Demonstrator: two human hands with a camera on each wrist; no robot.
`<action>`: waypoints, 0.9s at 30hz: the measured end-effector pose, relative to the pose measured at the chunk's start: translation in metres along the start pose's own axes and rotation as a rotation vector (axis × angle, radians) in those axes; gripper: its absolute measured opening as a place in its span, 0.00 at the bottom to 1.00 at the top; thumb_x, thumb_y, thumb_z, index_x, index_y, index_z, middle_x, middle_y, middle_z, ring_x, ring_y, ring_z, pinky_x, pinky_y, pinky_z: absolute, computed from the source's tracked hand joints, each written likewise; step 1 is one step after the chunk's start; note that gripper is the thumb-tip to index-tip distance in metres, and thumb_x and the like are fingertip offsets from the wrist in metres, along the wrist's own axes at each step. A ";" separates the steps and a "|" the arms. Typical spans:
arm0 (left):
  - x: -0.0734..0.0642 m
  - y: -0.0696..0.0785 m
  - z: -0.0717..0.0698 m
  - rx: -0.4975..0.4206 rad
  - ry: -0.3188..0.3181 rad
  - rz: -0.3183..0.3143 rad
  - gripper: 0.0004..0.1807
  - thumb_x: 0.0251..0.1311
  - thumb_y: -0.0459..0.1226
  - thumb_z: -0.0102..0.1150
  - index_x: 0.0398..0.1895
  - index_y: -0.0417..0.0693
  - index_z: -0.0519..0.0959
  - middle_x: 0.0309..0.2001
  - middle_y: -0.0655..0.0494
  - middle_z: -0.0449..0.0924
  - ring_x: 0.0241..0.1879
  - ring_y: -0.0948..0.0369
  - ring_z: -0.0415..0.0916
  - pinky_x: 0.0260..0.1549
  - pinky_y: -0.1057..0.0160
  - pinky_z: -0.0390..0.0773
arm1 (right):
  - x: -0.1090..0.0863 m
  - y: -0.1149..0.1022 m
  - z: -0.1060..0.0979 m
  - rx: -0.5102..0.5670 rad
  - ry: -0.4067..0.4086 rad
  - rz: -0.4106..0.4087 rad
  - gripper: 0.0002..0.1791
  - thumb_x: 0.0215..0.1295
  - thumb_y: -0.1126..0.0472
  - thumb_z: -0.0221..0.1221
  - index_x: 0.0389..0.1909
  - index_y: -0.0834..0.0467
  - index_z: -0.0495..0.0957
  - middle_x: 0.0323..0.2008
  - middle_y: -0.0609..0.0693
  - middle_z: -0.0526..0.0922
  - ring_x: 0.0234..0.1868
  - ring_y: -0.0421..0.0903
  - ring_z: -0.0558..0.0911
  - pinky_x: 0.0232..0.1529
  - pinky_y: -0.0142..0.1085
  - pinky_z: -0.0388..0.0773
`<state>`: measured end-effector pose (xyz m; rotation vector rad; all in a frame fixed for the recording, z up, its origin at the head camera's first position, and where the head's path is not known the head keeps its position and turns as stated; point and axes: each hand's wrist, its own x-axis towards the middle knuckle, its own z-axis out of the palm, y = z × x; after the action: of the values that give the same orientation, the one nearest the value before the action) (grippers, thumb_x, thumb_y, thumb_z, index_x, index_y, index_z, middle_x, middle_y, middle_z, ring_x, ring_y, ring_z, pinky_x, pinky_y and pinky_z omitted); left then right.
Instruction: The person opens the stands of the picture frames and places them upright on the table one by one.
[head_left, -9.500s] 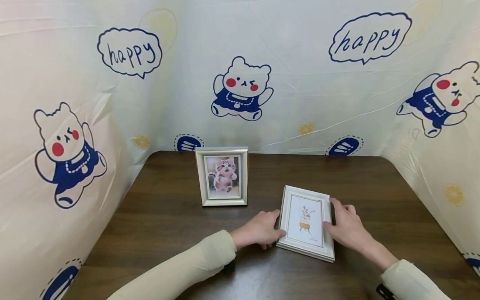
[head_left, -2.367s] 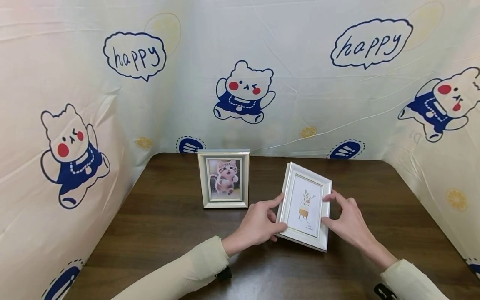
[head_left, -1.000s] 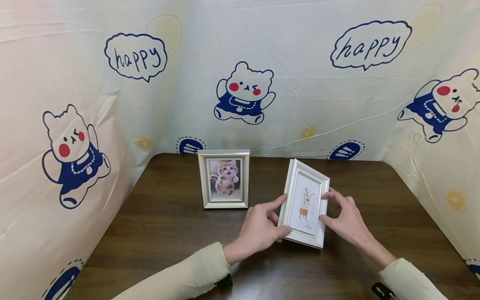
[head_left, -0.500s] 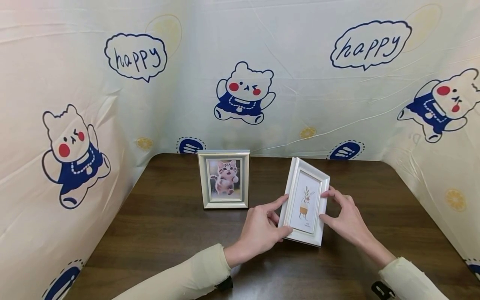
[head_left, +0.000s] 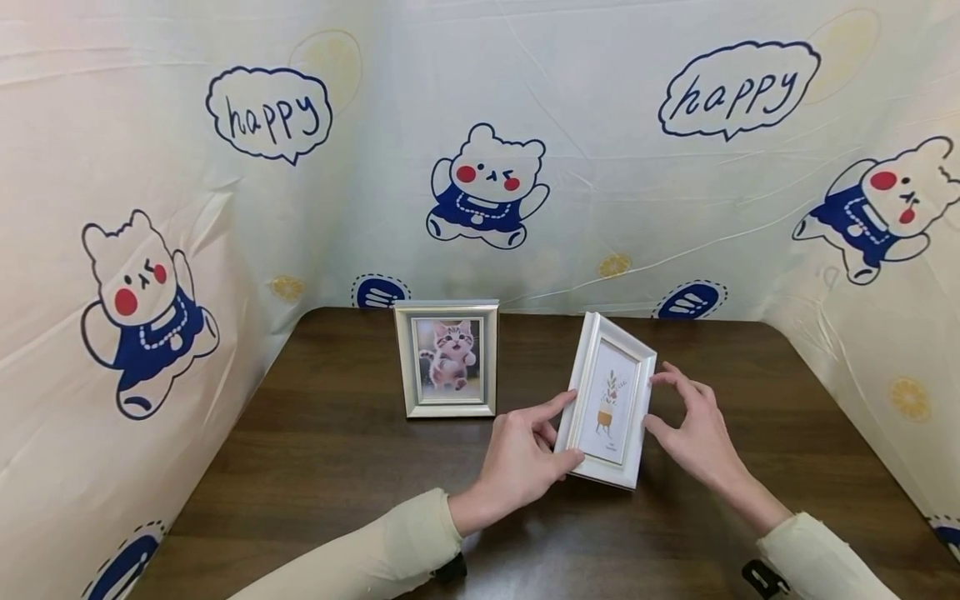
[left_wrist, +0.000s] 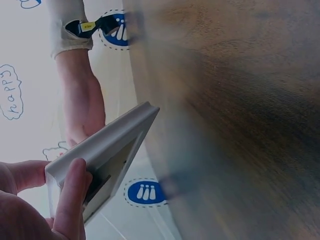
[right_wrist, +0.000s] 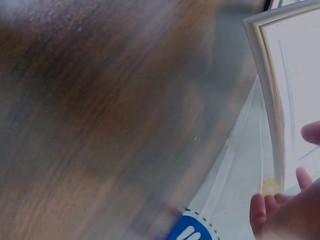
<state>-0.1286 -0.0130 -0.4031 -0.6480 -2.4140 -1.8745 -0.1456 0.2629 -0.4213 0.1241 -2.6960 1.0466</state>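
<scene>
In the head view a white picture frame (head_left: 609, 402), showing a potted plant drawing, tilts back above the wooden table (head_left: 322, 417). My left hand (head_left: 516, 460) pinches its left side, thumb on the front near the lower corner. At the opposite side is my right hand (head_left: 697, 433), its index finger and thumb apart and bent towards the frame's edge; whether the tips touch it is hard to tell. The left wrist view shows my left fingers (left_wrist: 73, 195) against the white frame (left_wrist: 102, 147). The right wrist view has my right hand (right_wrist: 292, 215) beside the frame (right_wrist: 272, 95).
A silver-cream photo frame (head_left: 450, 410) with a kitten picture stands upright on the table, left of the hands. Behind and on both sides hangs a pale curtain (head_left: 600, 167) printed with bears and "happy" bubbles.
Since 9.5 seconds ago the white frame has gone from lying low to being lifted and tilted upright, turning slightly. Just now my right thumb and finger have drawn back from its edge.
</scene>
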 end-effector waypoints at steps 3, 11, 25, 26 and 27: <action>0.000 -0.001 0.000 0.008 0.008 -0.004 0.40 0.49 0.24 0.77 0.69 0.54 0.81 0.19 0.63 0.80 0.14 0.69 0.78 0.18 0.67 0.80 | -0.002 0.000 0.001 -0.003 0.087 -0.027 0.27 0.63 0.68 0.67 0.63 0.60 0.74 0.75 0.63 0.67 0.68 0.67 0.64 0.56 0.67 0.66; 0.001 -0.003 0.000 0.097 0.031 0.059 0.37 0.49 0.26 0.78 0.67 0.51 0.82 0.22 0.65 0.81 0.18 0.67 0.76 0.18 0.72 0.73 | 0.000 -0.022 0.002 0.037 0.226 -0.107 0.28 0.63 0.72 0.66 0.65 0.60 0.74 0.62 0.58 0.81 0.62 0.58 0.75 0.54 0.51 0.69; 0.006 0.000 0.000 0.126 0.060 0.109 0.37 0.50 0.27 0.79 0.67 0.50 0.82 0.23 0.64 0.82 0.21 0.73 0.77 0.20 0.71 0.77 | 0.004 -0.065 0.007 0.168 0.203 -0.231 0.31 0.61 0.76 0.64 0.66 0.63 0.70 0.58 0.56 0.86 0.51 0.55 0.80 0.47 0.35 0.69; 0.007 0.000 0.000 0.130 0.062 0.107 0.37 0.50 0.27 0.80 0.67 0.50 0.82 0.22 0.64 0.81 0.21 0.73 0.77 0.19 0.71 0.77 | 0.005 -0.068 0.007 0.172 0.192 -0.234 0.32 0.62 0.76 0.64 0.67 0.63 0.70 0.58 0.57 0.86 0.50 0.55 0.80 0.47 0.36 0.70; 0.007 0.000 -0.001 0.134 0.062 0.105 0.37 0.50 0.27 0.80 0.67 0.50 0.82 0.22 0.64 0.81 0.21 0.73 0.77 0.19 0.71 0.77 | 0.006 -0.070 0.008 0.177 0.179 -0.236 0.32 0.62 0.76 0.64 0.67 0.63 0.69 0.58 0.57 0.86 0.50 0.55 0.80 0.47 0.36 0.70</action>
<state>-0.1350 -0.0112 -0.4007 -0.6821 -2.3907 -1.6531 -0.1410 0.2061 -0.3799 0.3535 -2.3600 1.1594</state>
